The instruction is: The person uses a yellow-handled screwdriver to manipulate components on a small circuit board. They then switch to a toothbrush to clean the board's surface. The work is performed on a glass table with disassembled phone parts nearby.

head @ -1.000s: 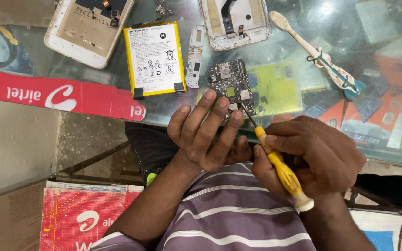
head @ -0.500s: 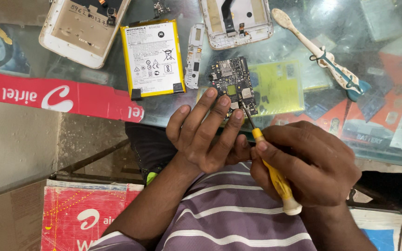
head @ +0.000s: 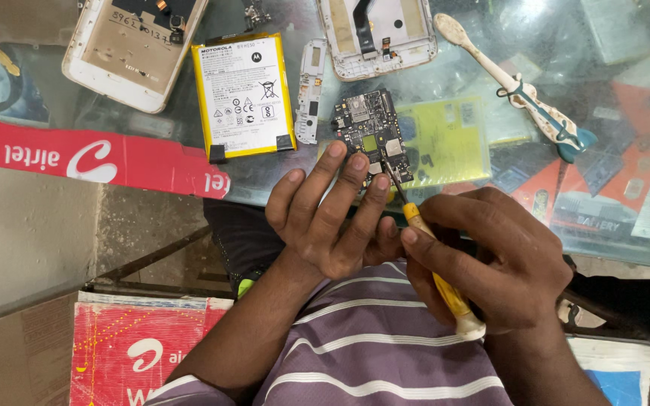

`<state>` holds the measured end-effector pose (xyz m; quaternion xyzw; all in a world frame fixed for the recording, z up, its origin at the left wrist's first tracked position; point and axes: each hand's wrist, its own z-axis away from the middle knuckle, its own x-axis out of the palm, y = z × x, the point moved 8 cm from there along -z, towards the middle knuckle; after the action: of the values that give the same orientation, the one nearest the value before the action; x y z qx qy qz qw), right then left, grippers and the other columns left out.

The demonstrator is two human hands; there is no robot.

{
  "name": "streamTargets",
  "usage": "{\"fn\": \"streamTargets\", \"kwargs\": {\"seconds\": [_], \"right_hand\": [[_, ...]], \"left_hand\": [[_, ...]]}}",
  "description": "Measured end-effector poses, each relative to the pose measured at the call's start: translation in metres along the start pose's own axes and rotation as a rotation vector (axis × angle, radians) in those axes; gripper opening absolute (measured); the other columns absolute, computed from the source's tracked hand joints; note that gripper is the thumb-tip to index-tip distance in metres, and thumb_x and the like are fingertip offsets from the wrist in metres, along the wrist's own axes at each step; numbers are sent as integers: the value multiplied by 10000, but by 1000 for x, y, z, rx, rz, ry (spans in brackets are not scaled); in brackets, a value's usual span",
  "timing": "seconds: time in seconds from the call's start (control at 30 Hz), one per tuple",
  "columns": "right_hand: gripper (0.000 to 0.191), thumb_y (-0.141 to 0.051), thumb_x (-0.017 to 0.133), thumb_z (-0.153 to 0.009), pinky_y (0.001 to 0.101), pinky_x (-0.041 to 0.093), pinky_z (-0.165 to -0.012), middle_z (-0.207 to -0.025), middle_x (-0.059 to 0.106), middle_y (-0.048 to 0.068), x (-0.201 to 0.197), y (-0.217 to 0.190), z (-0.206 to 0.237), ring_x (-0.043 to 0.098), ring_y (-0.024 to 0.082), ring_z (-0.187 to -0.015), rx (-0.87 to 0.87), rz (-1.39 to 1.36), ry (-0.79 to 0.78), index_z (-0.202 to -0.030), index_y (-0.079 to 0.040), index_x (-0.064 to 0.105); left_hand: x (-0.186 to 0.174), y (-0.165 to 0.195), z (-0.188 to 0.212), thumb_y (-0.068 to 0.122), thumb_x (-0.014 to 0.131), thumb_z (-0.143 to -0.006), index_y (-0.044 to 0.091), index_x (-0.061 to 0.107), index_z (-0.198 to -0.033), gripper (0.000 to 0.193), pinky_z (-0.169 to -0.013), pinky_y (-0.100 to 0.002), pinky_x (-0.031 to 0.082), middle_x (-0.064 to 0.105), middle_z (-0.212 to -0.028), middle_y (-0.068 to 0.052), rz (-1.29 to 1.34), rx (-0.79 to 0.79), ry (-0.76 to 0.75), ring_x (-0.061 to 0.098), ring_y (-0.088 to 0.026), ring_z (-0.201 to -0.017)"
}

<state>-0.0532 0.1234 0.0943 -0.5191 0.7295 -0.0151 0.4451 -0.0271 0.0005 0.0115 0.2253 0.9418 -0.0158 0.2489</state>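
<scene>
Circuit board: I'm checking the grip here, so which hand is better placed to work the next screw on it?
Right hand: it grips the yellow screwdriver, tip on the circuit board. The left hand only steadies it.

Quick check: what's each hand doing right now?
Left hand: open, fingertips pressing down on the circuit board, not gripping it.
Right hand: closed around the yellow screwdriver, tip at the board.

Glass, plastic and bare circuitry

The glass tabletop (head: pixel 626 90) is looking glossy and smudged; the circuit board (head: pixel 370 131) is showing matt dark laminate with small metal shields. The screwdriver (head: pixel 434 259) is pairing a thin steel shaft with a smooth yellow plastic handle, and the battery (head: pixel 244 94) is wearing a paper-like label.
</scene>
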Motion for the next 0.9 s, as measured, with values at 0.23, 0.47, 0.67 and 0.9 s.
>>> {"fn": "streamTargets", "kwargs": {"seconds": [0.23, 0.47, 0.67, 0.9], "right_hand": [[162, 21, 787, -787, 319, 555, -632, -872, 695, 178, -7, 8, 7, 694, 241, -710, 35, 5, 112, -906, 0, 680], [165, 22, 772, -874, 281, 594, -634, -876, 717, 200, -8, 15, 15, 743, 254, -763, 74, 55, 215, -884, 21, 607], [155, 21, 786, -862, 296, 617, -664, -868, 718, 189, -5, 16, 14, 750, 254, -776, 65, 6, 189, -903, 26, 636], [163, -3, 793, -859, 311, 618, -686, -877, 724, 188, -5, 13, 10, 755, 261, -795, 93, 25, 132, -882, 15, 632]], "left_hand": [[2, 0, 0, 327, 478, -1076, 113, 718, -1261, 371, -1144, -435, 296, 695, -1272, -105, -7, -28, -30, 632, -264, -1252], [4, -1, 2, 342, 463, -1073, 117, 727, -1245, 387, -1150, -427, 290, 698, -1262, -100, -20, -25, -17, 618, -248, -1260], [5, 0, 3, 351, 449, -1081, 128, 726, -1242, 391, -1150, -425, 290, 699, -1251, -90, -31, -28, -3, 617, -240, -1257], [6, 0, 4, 355, 442, -1083, 132, 714, -1257, 392, -1153, -425, 287, 700, -1249, -81, -29, -32, 10, 614, -231, -1257]]}}
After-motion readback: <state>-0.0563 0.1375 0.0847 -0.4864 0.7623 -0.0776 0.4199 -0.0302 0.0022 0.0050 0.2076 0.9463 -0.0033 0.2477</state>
